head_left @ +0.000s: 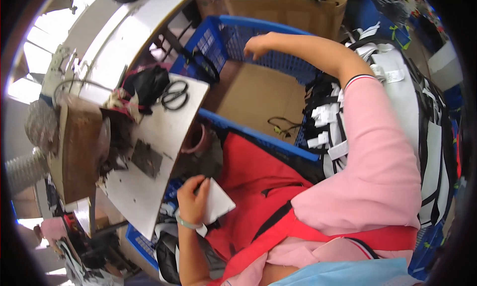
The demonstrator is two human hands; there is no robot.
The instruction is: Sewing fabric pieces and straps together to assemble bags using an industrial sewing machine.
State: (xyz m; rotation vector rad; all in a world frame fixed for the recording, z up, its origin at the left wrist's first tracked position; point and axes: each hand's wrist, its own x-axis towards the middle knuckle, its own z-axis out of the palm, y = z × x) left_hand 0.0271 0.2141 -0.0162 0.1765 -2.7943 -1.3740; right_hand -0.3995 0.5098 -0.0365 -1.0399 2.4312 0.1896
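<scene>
My left hand (193,201) is closed on a flat, square white piece (217,202) above my lap, beside the edge of the white table. A small black part shows by its thumb; whether it belongs to the piece I cannot tell. My right hand (258,45) reaches out over the far side of a blue plastic crate (268,133). Its fingers hang loosely bent and apart, and I see nothing in them. Brown cardboard (258,89) lines the crate's bottom, and a thin black cord (284,126) lies near its near right corner.
Black-handled scissors (175,95) lie on the white table (144,201) beside a machine (79,147) and dark cloth (146,84). A pink container (196,138) is under the table's edge. White and black sewn goods (402,102) pile up at right. Behind the crate stands a cardboard box (283,12).
</scene>
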